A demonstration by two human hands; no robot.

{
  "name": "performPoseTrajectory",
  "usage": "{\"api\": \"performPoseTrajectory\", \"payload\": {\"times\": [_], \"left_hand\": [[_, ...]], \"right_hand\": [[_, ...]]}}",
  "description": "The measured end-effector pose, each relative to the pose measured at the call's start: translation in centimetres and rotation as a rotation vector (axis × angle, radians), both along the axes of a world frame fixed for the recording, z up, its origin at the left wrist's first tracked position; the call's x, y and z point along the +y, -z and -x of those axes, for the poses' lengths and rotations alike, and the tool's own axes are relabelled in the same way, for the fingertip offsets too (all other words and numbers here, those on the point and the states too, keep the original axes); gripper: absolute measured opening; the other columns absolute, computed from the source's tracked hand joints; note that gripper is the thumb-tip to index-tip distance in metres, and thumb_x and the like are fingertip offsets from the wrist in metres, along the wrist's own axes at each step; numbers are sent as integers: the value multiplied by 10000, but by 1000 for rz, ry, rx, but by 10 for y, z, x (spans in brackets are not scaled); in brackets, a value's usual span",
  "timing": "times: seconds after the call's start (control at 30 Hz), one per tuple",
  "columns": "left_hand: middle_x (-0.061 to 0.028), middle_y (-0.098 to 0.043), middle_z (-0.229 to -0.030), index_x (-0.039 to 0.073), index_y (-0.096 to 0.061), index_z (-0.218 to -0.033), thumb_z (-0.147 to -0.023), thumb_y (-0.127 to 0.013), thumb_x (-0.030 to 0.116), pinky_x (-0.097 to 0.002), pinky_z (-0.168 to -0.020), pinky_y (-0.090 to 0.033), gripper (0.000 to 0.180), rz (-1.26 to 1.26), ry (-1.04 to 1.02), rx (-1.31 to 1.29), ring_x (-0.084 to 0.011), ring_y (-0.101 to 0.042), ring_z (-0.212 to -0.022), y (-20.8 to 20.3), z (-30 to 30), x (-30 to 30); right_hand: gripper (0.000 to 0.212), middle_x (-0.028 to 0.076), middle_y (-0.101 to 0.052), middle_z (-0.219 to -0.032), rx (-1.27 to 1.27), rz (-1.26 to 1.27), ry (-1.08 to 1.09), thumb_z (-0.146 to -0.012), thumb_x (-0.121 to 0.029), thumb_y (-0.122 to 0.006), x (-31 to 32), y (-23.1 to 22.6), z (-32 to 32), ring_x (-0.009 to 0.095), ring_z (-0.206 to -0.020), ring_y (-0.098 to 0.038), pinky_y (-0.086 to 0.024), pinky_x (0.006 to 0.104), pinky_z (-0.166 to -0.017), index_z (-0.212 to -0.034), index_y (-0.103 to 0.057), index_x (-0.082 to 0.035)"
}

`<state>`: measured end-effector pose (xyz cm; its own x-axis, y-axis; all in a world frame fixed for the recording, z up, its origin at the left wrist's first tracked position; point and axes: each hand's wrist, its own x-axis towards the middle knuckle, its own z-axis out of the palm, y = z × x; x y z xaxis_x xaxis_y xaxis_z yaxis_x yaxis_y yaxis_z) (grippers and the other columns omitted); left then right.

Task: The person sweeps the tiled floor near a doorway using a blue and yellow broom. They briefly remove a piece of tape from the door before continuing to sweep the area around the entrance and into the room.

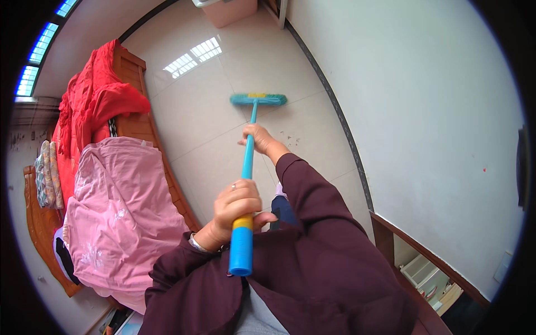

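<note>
A broom (248, 159) with a bright blue handle runs away from my body, its wide teal head (271, 100) on the tiled floor. Near the top of the handle, just by its yellow band and ribbed blue grip, my left hand (237, 202) is wrapped round the pole, a ring on one finger. Farther down, my right hand (258, 137) grips the same handle closer to the head. The head's bristles look slightly smeared by motion. Small bits of debris (291, 137) lie on the tiles to the right of my right hand.
On the left stands a wooden bed (181, 204) with a pink sheet (125, 206) and red cloth (92, 100) over it. A pink storage box (231, 12) sits at the far end. A white wall (424, 111) with dark skirting bounds the right; a brown wooden frame (430, 259) stands lower right.
</note>
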<state>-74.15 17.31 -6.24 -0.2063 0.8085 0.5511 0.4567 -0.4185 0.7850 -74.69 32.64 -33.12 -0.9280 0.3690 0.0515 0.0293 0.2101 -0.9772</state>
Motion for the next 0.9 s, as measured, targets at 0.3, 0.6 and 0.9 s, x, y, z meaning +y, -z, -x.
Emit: {"api": "performPoseTrajectory", "payload": {"times": [0.3,0.6,0.9], "left_hand": [[-14,-433,-578,61,-458,-771,-895,-532,94,-298,-495,-381,148,-238,-197,-333,-134,-397,-494,-55,26,-26],[-68,-463,-601,26,-442,-695,-805,-620,-29,-323,-538,-415,216,15,-140,47,-199,-455,-529,12,22,-13],[-40,-471,-585,38,-486,-768,-807,-568,29,-326,-513,-396,92,-140,106,-146,-172,-444,-502,-67,34,-17]], "right_hand": [[192,132,-577,-664,-26,-382,-333,-611,-62,-708,-25,-75,8,345,-658,-567,-451,411,-589,-608,-519,-98],[265,96,-570,-731,-4,-370,148,-675,-152,-785,-31,-26,29,331,-753,-548,-457,404,-680,-742,-534,-105],[121,77,-605,-743,36,-560,-39,-718,-133,-687,-28,-116,-6,293,-795,-593,-495,395,-701,-710,-566,-125]]}}
